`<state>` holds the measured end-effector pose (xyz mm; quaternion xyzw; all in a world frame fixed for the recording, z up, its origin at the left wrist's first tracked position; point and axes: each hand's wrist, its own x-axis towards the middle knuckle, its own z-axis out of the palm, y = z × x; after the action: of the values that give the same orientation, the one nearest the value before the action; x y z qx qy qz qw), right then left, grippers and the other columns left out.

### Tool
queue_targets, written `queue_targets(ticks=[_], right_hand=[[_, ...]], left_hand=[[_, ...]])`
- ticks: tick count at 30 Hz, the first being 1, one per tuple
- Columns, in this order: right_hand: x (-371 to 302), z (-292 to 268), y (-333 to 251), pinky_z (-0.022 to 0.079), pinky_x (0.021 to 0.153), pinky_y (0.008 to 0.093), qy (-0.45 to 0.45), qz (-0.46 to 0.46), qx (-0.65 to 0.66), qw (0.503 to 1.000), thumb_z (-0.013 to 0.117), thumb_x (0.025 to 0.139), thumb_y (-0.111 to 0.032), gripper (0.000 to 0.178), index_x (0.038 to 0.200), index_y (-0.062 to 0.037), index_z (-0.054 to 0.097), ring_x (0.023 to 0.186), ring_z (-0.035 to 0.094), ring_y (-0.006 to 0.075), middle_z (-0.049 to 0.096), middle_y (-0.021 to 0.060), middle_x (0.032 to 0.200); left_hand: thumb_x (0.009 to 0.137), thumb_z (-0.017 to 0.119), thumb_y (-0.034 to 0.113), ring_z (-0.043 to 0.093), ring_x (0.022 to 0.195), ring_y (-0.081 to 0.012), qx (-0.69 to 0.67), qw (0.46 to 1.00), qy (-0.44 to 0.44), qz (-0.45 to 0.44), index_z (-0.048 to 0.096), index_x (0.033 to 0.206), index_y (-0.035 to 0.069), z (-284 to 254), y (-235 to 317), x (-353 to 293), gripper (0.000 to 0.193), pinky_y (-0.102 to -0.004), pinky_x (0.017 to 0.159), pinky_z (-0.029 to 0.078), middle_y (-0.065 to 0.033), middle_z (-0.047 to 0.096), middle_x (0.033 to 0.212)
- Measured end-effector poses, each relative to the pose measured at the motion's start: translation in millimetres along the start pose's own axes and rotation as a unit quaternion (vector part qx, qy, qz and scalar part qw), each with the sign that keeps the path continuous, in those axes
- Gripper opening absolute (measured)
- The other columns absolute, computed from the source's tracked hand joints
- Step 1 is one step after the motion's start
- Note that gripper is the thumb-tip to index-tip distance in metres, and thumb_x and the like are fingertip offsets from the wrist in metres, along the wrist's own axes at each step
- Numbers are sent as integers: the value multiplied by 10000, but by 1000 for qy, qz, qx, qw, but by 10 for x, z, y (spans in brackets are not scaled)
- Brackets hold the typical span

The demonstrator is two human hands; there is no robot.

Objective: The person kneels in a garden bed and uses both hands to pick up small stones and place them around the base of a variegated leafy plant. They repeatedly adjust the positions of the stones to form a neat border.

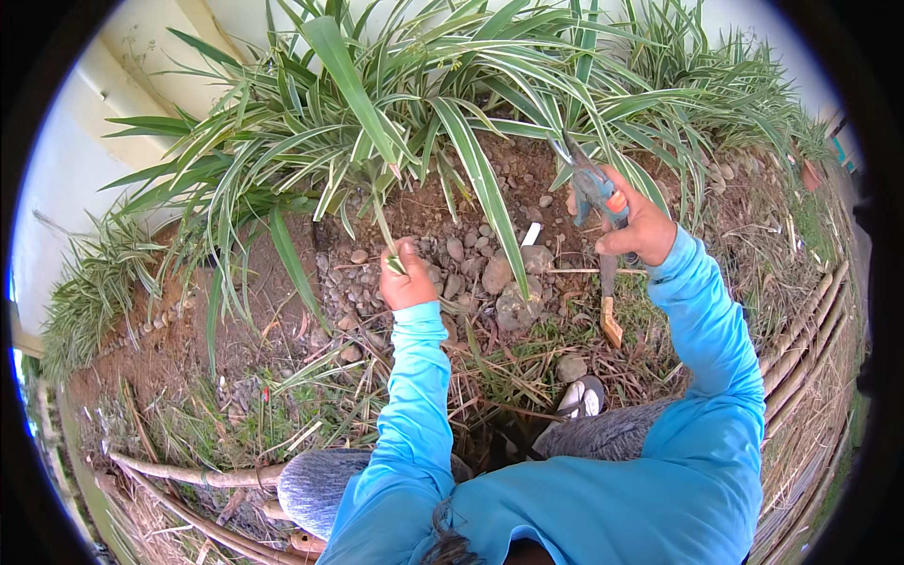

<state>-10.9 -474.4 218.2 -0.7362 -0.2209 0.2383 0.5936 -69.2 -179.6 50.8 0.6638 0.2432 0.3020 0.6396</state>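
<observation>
My left hand [408,276] is closed around the lower end of a long green leaf stalk [381,218], just above the stony soil. Part of the stalk is hidden inside the fist. Over to the right, my right hand [633,224] grips pruning shears [589,181] with blue and orange handles. Their blades point up and left, among the drooping leaves and apart from the stalk. Green-and-white striped plants [443,94] spread in front of both hands. Below the right hand lies a tool with a wooden handle [611,322]; its dark upper part runs up toward the hand.
Loose stones [516,306] and brown soil lie between the hands. A pale wall [113,104] rises behind the plants. Bamboo poles [800,348] border the right side, and more poles [198,473] lie at lower left. My shoe [581,399] stands on cut grass.
</observation>
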Motion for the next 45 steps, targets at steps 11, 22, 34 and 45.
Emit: queue_targets(ticks=[11,22,34,45], right_hand=[[10,-37,648,496,770,328,104,1,-27,994,719,525,11,704,1181,-14,464,871,603,219,629,121,980],[1443,125,1328,514,757,404,-23,159,-370,915,794,526,-273,258,767,-191,754,864,653,337,682,140,991],[1175,537,989,510,756,425,-62,171,-330,926,722,505,-144,603,1072,19,594,901,643,378,652,244,951],[1361,-10,1259,492,577,367,-171,108,-35,979,759,599,-155,817,1351,-100,446,687,580,218,610,91,891]], left_hand=[[912,534,413,619,997,-401,514,829,-105,193,636,1038,-18,1197,1371,953,460,-465,887,479,-237,650,1056],[689,615,749,476,1250,-395,468,862,-182,-69,516,1258,-97,1439,676,1391,1024,-420,1039,383,-274,510,1313],[880,637,180,679,897,-294,125,922,-262,-257,587,1140,-55,1364,340,1315,354,-403,735,559,-189,686,1014],[922,572,169,681,718,-233,-12,927,-260,-270,612,1078,-75,635,252,832,293,-354,608,563,-159,704,939]])
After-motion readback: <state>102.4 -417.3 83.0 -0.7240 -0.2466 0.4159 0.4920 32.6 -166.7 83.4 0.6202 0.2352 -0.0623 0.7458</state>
